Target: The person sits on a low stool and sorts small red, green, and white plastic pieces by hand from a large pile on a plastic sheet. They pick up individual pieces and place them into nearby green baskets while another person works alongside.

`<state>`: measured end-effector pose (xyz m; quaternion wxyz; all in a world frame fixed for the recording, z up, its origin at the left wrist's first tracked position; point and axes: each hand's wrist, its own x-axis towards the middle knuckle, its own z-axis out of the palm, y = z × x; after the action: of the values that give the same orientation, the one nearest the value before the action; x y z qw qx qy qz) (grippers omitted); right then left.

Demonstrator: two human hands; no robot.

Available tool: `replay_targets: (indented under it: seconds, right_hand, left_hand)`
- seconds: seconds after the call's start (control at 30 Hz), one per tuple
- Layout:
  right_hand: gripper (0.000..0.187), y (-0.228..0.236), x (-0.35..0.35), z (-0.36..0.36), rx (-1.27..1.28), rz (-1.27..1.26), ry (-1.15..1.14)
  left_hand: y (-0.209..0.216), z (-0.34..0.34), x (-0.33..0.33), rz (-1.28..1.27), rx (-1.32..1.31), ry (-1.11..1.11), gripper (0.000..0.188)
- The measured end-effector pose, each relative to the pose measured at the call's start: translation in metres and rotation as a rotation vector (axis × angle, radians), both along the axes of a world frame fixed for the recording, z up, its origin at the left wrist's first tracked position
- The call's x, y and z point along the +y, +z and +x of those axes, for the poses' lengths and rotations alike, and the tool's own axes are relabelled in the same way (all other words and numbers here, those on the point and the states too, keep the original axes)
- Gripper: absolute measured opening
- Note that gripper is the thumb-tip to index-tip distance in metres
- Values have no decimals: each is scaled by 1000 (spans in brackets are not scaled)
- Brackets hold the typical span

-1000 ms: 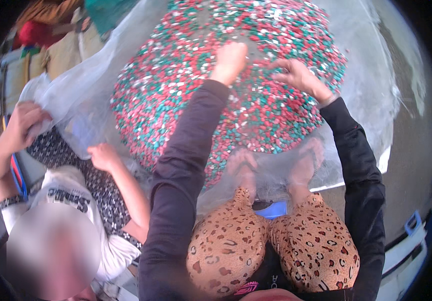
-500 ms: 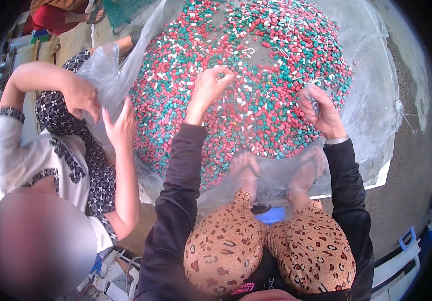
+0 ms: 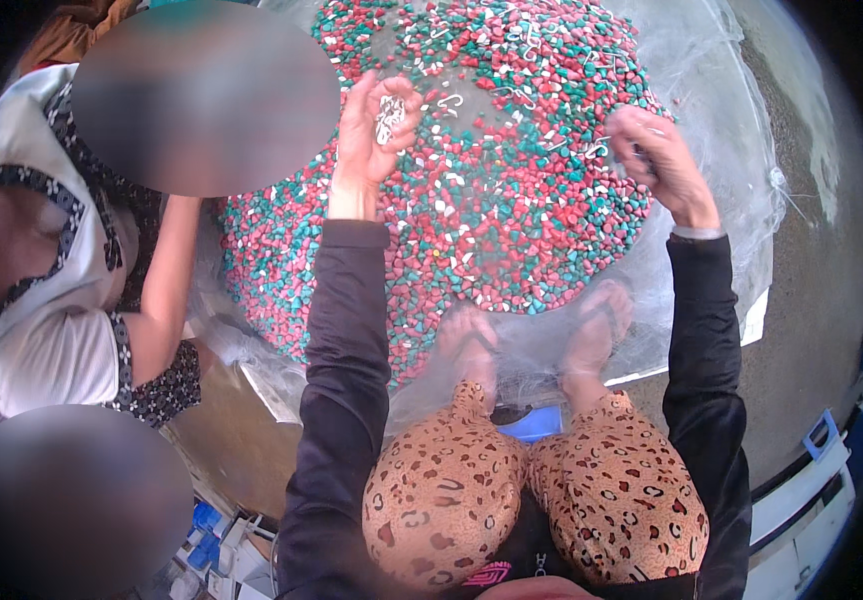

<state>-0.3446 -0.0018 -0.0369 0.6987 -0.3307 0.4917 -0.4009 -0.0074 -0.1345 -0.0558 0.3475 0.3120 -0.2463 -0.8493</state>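
A wide pile of small cone-shaped pieces point(image 3: 511, 225), red, green and white, covers the sheet before me. My left hand point(image 3: 359, 160) is turned palm up over the pile's left side, its fingers curled round a bunch of small white hooks point(image 3: 389, 118). Over the right edge of the pile, my right hand point(image 3: 666, 165) has its fingers bent down and closed; what lies inside them is hidden. Close to its fingertips is a loose white hook point(image 3: 596, 150). Another white hook point(image 3: 450, 101) lies between my hands, and several more are scattered at the far side.
Clear plastic sheeting point(image 3: 726, 190) lies under and around the pile. My sandalled feet point(image 3: 469, 338) rest at its near edge. A person point(image 3: 56, 340) leans in from the left beside the pile. A white and blue crate-like object point(image 3: 801, 500) stands at the lower right.
My left hand has turned palm up, showing the white hooks, and shifted left. My right hand has swung over, knuckles upward. The person on the left has bent forward over the sheet.
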Motion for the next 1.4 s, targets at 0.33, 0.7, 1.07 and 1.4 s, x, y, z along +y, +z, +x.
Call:
replay_targets:
  seconds: [0.33,0.7,1.07,1.4]
  right_hand:
    - [32,-106,10,57,1274,-615,335]
    - [13,-7,13,47,-648,18,-263]
    - [16,67,21,112,426,-338,-73]
    - [40,87,27,124,810,-768,126]
  left_hand:
    - [-77,-52,-21,-1448,-1704,-547,12]
    - [-15,-49,-2,-157,-375,-84,34]
    - [-21,-93,118,647,659,83,30]
    - [-36,-78,135,649,672,82,49]
